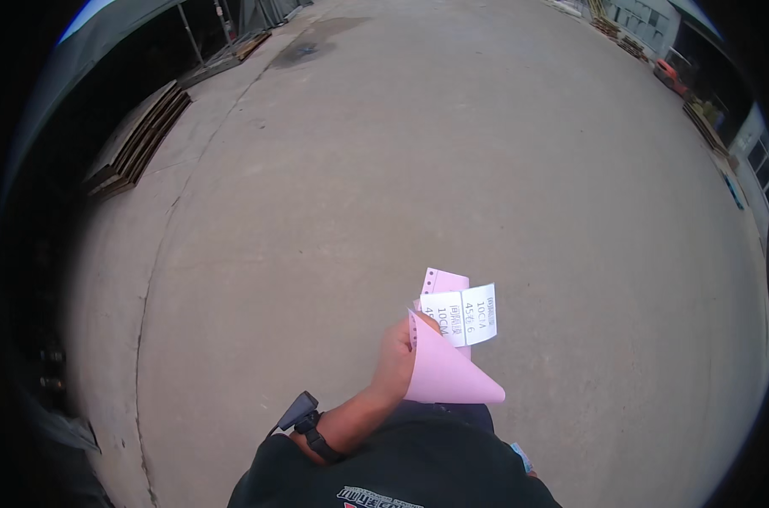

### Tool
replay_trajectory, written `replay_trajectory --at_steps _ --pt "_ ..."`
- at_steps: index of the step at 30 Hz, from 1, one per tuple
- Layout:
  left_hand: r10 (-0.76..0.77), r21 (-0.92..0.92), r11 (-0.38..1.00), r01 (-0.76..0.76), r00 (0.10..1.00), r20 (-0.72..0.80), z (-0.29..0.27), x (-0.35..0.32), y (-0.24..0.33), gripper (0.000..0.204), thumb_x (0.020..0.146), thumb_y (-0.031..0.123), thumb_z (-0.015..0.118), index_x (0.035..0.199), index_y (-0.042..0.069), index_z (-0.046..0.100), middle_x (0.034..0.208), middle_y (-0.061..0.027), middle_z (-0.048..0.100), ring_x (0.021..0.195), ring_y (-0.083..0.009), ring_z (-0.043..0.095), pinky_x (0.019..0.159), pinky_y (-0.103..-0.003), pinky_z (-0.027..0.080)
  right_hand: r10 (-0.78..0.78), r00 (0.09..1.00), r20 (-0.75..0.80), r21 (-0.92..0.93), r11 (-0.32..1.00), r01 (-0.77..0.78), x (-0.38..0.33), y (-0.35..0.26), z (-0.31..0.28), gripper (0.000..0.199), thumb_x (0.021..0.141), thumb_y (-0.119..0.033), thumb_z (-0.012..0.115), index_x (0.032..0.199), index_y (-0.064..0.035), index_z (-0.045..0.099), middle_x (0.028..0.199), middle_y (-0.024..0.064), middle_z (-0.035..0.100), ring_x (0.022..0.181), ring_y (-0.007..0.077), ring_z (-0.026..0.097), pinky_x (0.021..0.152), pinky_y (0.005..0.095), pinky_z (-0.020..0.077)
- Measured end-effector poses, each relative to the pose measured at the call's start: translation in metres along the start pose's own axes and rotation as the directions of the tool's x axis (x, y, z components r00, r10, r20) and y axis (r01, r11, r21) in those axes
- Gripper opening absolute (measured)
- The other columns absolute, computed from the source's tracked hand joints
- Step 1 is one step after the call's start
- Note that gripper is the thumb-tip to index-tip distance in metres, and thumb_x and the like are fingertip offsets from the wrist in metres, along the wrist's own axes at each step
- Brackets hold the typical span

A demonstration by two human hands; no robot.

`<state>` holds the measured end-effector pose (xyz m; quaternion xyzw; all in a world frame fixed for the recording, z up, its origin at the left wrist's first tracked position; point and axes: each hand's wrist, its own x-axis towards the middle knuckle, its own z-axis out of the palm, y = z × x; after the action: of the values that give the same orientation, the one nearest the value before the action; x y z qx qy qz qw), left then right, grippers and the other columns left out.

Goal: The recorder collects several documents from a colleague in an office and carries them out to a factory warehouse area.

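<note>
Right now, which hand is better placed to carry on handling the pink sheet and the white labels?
Left, probably. The left hand already pinches the pink sheet with the white labels above it. The right hand is not in view, so its position cannot be judged.

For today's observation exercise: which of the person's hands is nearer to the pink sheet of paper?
Left. The left hand grips the pink sheet at its edge, together with two white slips. The right hand is not in view, so only the left can be placed.
</note>
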<state>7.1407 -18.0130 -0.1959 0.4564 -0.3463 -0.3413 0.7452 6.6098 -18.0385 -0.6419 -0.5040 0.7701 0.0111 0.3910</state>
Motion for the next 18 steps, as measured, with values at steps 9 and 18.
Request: replay_trajectory --at_steps 9,18 --pt "0.024 0.059 0.998 -0.034 0.988 0.155 0.03 0.012 -0.011 0.012 0.082 0.008 0.066 0.079 0.005 0.054 0.073 0.0008 0.056 0.065 -0.0064 0.051 0.06 -0.022 0.042 0.269 0.96 -0.082 0.074 0.962 -0.263 -0.154 0.066 0.034 0.04 0.066 -0.008 0.066 0.1 0.0119 0.06 0.089 0.0262 0.065 0.077 0.0354 0.066 0.066 0.0436 0.0522" --pt "-0.067 0.14 0.988 0.059 0.996 0.054 0.007 -0.013 0.008 0.015 0.083 0.011 0.065 0.074 0.006 0.054 0.071 -0.0006 0.055 0.063 -0.0073 0.05 0.058 -0.024 0.041 -0.222 0.876 -0.427 0.386 0.832 0.399 -0.058 -0.202 -0.117 0.029 0.075 -0.008 0.062 0.1 0.0068 0.063 0.087 0.0175 0.067 0.08 0.028 0.066 0.073 0.0374 0.0499"
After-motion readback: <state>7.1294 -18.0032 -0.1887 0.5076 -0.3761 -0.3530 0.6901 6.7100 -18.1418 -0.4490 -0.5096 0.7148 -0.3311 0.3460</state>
